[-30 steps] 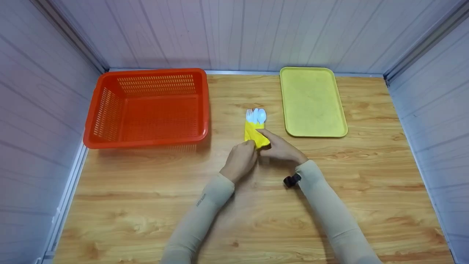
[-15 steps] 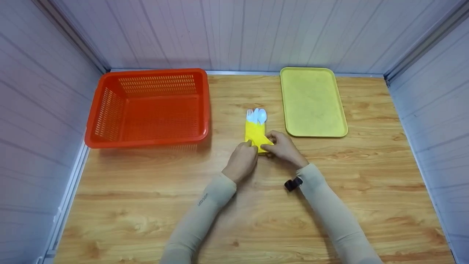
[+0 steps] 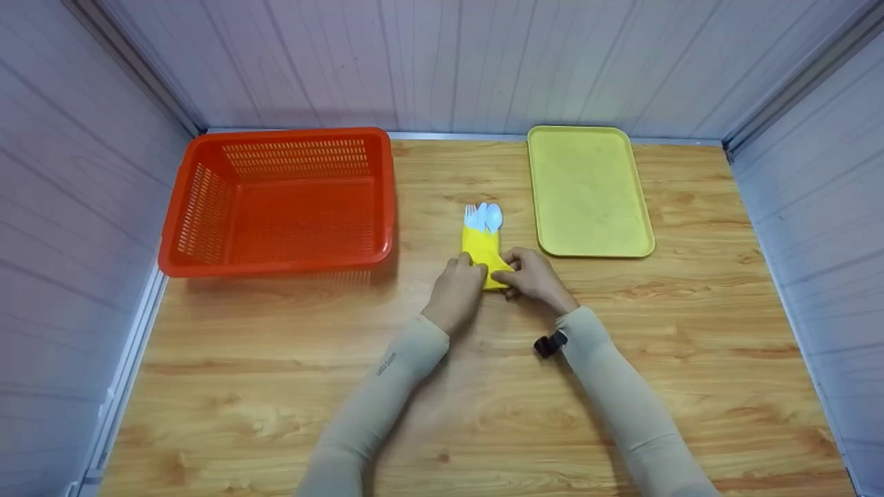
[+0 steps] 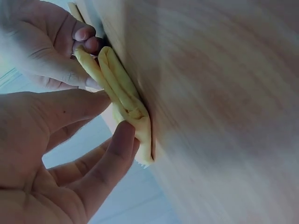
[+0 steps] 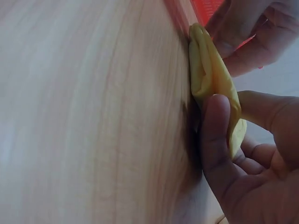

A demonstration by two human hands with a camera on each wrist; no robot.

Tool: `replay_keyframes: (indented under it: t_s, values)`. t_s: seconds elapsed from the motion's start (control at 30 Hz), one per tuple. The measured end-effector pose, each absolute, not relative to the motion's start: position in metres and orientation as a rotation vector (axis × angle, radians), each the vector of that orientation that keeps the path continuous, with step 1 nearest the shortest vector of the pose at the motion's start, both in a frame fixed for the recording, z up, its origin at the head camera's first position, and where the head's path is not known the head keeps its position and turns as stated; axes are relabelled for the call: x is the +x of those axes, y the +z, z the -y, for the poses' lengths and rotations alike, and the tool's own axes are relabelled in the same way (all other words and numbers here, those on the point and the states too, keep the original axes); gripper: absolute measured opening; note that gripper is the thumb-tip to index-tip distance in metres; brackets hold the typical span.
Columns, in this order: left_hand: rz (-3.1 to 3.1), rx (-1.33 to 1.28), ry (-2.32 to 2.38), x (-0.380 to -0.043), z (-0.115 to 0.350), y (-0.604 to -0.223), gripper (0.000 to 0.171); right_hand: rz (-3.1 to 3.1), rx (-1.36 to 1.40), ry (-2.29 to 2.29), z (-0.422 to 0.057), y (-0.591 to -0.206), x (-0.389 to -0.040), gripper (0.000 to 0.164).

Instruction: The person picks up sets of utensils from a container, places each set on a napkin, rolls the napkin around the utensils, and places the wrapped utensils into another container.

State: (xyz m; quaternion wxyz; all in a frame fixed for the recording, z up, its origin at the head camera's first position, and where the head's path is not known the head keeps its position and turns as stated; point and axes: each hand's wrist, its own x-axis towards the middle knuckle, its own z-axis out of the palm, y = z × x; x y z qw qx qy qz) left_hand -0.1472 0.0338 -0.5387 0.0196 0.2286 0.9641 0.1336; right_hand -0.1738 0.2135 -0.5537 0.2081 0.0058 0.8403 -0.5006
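Observation:
A yellow napkin [image 3: 481, 245] lies folded over the lower part of a white plastic fork [image 3: 471, 216], knife [image 3: 482, 216] and spoon [image 3: 494, 217], whose heads stick out at the far end. At the napkin's near left edge, my left hand [image 3: 456, 290] holds it between thumb and fingers. My right hand [image 3: 537, 279] pinches the corner that points out to the right, thumb on one face and fingers on the other. Seen from the left wrist, the napkin [image 4: 124, 93] shows stacked folds at its near end. The cutlery handles are hidden inside.
An orange-red plastic basket [image 3: 276, 271] with slotted walls stands at the back left. At the back right lies a flat yellow tray [image 3: 592, 193]. Pale panel walls enclose the wooden table [image 3: 483, 428] at the back and both sides.
My right hand has shifted from lying over the napkin to pinching its right corner, which now points out to the right. The left hand stays at the near left edge. The cutlery has barely moved.

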Motion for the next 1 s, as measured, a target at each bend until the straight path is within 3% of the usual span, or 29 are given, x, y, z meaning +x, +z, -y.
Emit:
replay_keyframes:
  t_s: [0.43, 0.7, 1.0]
  values:
    - [-2.756, 0.388, 0.769, -0.163, -0.029, -0.539, 0.019, -2.233, 0.104, -1.333, -0.215, -0.549, -0.180, 0.022]
    - [-2.584, 0.142, 1.020, -0.180, -0.021, -0.542, 0.057, -2.206, 0.143, -1.321, -0.212, -0.549, -0.182, 0.021]
    - [-2.439, 0.058, 1.283, -0.189, -0.019, -0.548, 0.039, -2.205, 0.116, -1.327, -0.216, -0.548, -0.181, 0.019]
